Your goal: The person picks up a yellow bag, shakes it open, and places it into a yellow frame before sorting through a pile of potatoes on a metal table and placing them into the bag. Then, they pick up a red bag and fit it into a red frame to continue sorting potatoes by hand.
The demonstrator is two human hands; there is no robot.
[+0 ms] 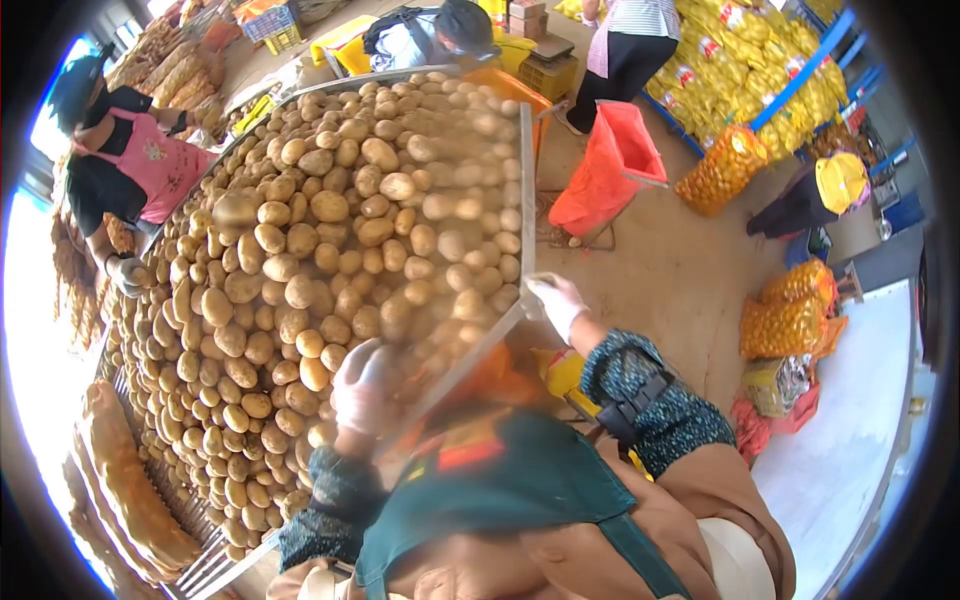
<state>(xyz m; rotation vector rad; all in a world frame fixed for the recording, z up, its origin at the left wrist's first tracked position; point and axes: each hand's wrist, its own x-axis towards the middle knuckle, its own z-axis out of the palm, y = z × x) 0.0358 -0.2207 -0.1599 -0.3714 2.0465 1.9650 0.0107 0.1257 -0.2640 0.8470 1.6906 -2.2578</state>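
Note:
A large heap of potatoes (300,290) fills a metal-edged sorting table. My left hand (368,390), in a pale glove, is at the near edge of the heap against the potatoes; blur hides whether its fingers hold one. My right hand (558,303), also in a pale glove, rests at the corner of the table's metal rim (527,190), with its fingers closed over the edge. Part of the view over the right side of the heap is hazy.
Across the table on the left stands a person in a pink apron (160,170); another person (430,40) bends at the far end. A red open sack (610,170) stands beyond the right rim. Filled net bags (790,315) are stacked at the right.

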